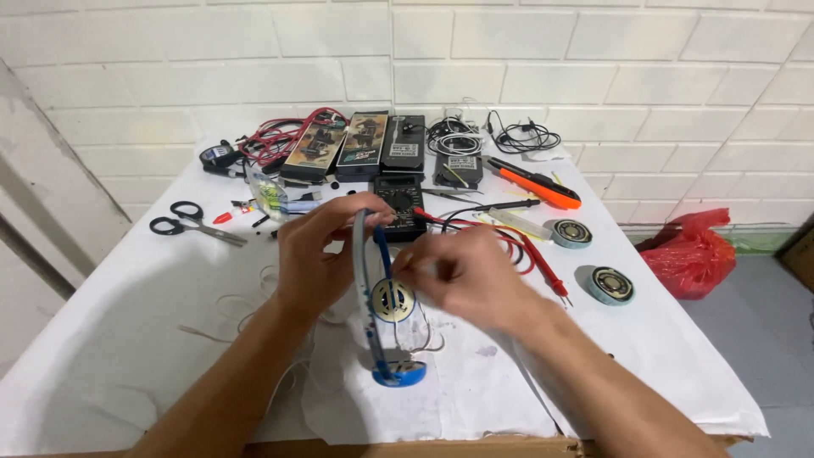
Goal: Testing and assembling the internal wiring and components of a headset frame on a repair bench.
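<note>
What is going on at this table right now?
A person holds a stripped blue headphone band upright over a white-covered table. The left hand grips the band, while the right hand pinches at its bare round speaker. Behind lie a multimeter with red probes, scissors and two loose speakers.
</note>
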